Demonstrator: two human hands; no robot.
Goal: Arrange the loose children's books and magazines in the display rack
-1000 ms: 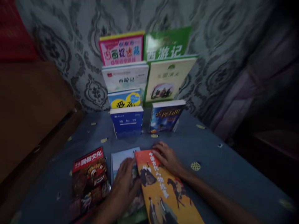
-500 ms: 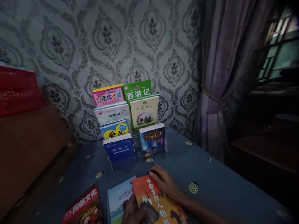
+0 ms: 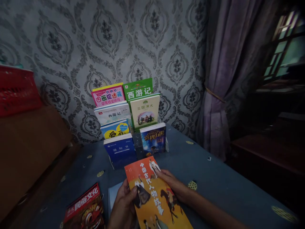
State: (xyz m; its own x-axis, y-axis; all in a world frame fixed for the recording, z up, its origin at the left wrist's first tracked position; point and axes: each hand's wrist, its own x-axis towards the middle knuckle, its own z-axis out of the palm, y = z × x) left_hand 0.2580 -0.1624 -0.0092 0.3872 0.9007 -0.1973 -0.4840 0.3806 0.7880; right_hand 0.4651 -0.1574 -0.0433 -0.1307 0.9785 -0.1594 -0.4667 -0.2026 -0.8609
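Observation:
An orange book (image 3: 154, 197) with white Chinese lettering and painted figures is held up between both hands above the table. My left hand (image 3: 125, 203) grips its left edge, thumb on the cover. My right hand (image 3: 170, 183) grips the upper right edge, its thumb also on the front. Under the orange book and my left hand lies a light blue book (image 3: 113, 192), mostly hidden. To the left, a red book (image 3: 84, 210) with a mask picture lies flat. Beyond my hands, a dark blue book (image 3: 120, 151) and a purple-blue book (image 3: 153, 140) stand in a clear stand.
Behind those stand a yellow-and-blue book (image 3: 116, 129), a cream book (image 3: 145, 113), a green book (image 3: 139, 89) and a pink book (image 3: 108, 96). A red basket (image 3: 17, 92) sits on a brown box (image 3: 33, 152) at left. A purple curtain (image 3: 218, 95) hangs at right.
The orange book has risen and moved forward, now covering most of the light blue book. My left hand has come up along its edge; my right hand has shifted its hold, thumb onto the cover.

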